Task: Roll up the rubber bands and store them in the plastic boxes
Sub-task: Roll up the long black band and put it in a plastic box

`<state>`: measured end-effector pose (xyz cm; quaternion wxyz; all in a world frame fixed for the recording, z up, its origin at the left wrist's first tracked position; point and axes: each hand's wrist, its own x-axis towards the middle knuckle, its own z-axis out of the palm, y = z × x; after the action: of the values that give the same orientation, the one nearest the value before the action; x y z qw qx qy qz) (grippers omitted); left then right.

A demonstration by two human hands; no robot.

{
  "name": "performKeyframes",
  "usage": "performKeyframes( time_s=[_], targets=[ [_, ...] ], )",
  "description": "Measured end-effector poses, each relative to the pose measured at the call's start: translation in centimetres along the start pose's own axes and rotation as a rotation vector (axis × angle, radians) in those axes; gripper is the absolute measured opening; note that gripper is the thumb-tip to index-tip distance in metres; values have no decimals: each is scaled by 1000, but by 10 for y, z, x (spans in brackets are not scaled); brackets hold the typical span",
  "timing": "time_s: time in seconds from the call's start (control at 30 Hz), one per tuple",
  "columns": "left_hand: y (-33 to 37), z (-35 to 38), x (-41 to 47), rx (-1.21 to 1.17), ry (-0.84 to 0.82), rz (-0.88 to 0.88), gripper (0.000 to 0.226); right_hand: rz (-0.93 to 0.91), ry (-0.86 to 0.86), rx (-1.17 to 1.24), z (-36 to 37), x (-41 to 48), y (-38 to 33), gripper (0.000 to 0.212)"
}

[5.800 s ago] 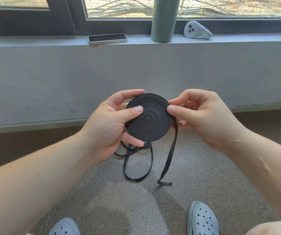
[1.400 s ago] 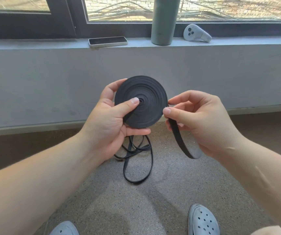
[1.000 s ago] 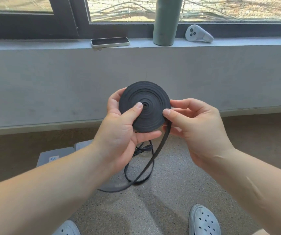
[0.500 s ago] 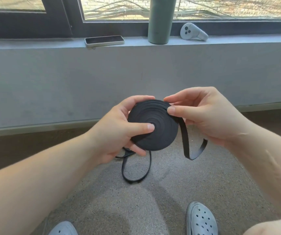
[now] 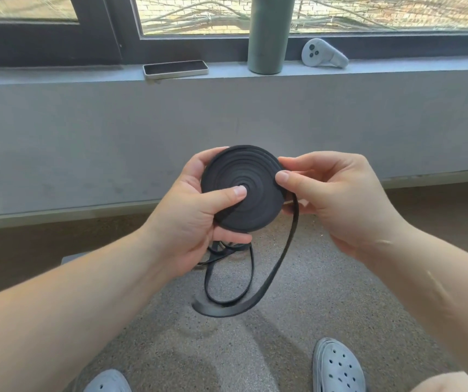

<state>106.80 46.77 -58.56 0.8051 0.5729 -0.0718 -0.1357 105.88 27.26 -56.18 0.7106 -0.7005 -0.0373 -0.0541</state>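
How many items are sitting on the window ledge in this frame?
3: a phone lying flat at left, a green bottle upright in the middle, a grey controller at right. More could lie beyond the frame edges.

A flat black rubber band is wound into a tight round spiral disc (image 5: 251, 203) with its face toward the camera. The left grip (image 5: 196, 222) holds it in the air, thumb near its centre. The right grip (image 5: 329, 199) pinches its right edge. There the unwound tail (image 5: 279, 264) hangs in a long curve to loose loops (image 5: 251, 274) on the floor.
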Motion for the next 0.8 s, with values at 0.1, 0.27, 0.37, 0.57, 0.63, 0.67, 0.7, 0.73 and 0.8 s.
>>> performKeyframes(
  time_s=[0.1, 0.27, 0.37, 0.57, 0.63, 0.67, 0.7, 0.73, 0.8],
  targets=[
    [7, -1, -2, -8, -25, -18, 62, -41, -10, 16, 1, -1, -2, 12],
    [12, 0, -2, -16, -11, 17, 50, -17, -28, 23, -1, 1, -4, 13],
    [9, 1, -1, -29, 67, 31, 45, -17, 24, 13, 3, -1, -1, 8],
    [6, 5, 0, -117, 157, 51, 41, 11, 75, 47, 14, -6, 8, 13],
    [3, 8, -1, -152, 150, 44, 41, 34, 99, 118, 22, -10, 12, 23],
    [2, 9, -2, -172, 136, 35, 40, 41, 116, 156, 24, -11, 13, 27],
    [1, 9, -3, -187, 113, 20, 40, 46, 130, 188, 26, -11, 14, 30],
    [0, 9, -3, -192, 86, 2, 41, 49, 135, 204, 25, -10, 13, 32],
    [0, 5, -3, -150, 36, -25, 44, 40, 108, 175, 17, -4, 9, 32]
  ],
)
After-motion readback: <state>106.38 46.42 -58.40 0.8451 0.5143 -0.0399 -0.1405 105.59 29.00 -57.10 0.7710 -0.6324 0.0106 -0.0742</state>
